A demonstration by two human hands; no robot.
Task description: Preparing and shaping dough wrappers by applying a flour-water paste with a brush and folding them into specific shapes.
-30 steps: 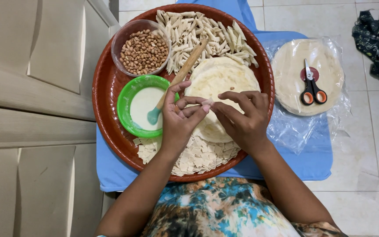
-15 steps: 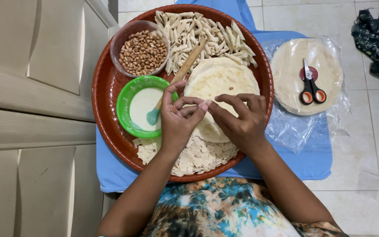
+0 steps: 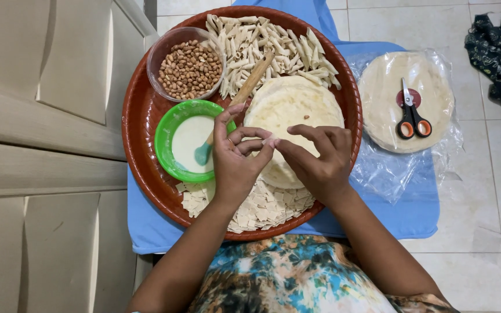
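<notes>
A floor of pale square tiles [image 3: 482, 232] with thin grey joints is seen on the right. The left side is taken up by beige panelled furniture [image 3: 42, 145]. Everything is evenly lit.

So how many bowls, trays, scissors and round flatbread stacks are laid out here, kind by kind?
Bowls: 2, the clear bowl of peanuts and the green bowl of white paste
Trays: 1, the red tray
Scissors: 1, the scissors
Flatbread stacks: 2, on the tray and on plastic
Total: 6
</notes>
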